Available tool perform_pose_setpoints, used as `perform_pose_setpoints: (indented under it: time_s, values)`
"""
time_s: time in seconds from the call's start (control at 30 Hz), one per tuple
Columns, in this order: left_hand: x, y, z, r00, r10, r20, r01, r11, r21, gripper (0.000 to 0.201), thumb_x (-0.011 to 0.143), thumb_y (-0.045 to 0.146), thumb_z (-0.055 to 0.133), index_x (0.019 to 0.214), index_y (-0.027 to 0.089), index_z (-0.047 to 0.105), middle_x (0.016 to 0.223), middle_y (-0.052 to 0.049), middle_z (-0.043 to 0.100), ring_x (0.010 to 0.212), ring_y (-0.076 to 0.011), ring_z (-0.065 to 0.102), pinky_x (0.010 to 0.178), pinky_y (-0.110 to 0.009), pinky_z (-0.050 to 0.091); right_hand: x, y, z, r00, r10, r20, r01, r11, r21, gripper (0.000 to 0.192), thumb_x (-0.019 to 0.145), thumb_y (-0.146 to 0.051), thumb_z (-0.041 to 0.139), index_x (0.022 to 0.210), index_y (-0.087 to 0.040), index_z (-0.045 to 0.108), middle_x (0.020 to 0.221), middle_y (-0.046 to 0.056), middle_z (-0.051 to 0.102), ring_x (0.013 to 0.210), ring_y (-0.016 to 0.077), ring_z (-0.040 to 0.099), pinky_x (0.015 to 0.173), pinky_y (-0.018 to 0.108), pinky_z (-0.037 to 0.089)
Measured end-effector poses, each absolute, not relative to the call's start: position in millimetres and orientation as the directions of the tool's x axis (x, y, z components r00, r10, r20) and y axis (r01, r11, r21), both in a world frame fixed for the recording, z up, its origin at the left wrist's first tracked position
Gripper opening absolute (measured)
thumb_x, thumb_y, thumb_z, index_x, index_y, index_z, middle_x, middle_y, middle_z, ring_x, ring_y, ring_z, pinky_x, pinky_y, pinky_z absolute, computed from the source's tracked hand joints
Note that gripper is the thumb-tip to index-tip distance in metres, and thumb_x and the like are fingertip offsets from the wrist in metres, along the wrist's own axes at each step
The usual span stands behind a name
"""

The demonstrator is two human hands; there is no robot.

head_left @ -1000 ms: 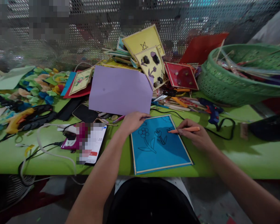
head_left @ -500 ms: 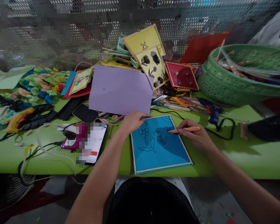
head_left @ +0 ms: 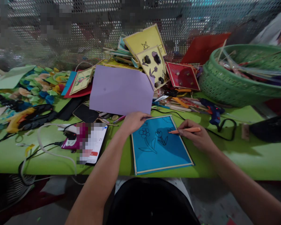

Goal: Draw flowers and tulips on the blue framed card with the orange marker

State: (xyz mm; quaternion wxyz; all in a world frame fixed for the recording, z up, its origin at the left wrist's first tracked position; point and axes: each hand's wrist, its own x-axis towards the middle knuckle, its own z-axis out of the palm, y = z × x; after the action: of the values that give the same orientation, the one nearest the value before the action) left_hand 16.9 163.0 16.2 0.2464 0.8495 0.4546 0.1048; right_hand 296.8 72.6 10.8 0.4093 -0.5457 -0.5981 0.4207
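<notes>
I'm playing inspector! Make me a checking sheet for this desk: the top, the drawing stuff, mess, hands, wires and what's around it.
Surface: green table, crowded toward the back.
Drawing things: blue card with dark flower outlines and pale edge strips; orange pen, tip at the card's right side.
Clutter: purple sheet, colourful paper scraps, green basket, blue glue gun, phone.
Hands: left hand at the card's upper left corner, grip unclear; right hand holds the pen.
Cables: white cable looping over the front edge; black cable beside the glue gun.
Surroundings: perforated screen behind the table.
</notes>
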Motion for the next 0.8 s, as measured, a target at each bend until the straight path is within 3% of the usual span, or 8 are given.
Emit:
perform_pose_setpoints:
  time_s: [0.8]
  values:
    - [17.2, 161.6, 18.2, 0.552, 0.832, -0.061, 0.731, -0.446, 0.517, 0.038, 0.098, 0.021, 0.051, 0.129, 0.031, 0.071, 0.134, 0.002, 0.071, 0.124, -0.0222, 0.066, 0.107, -0.036, 0.050, 297.2, 72.6, 11.8, -0.092, 0.996, 0.021, 0.353, 0.052, -0.934, 0.042, 0.077, -0.064, 0.077, 0.074, -0.023, 0.067, 0.071, 0.002, 0.063, 0.066, 0.0184, 0.062, 0.061, 0.032, 0.052]
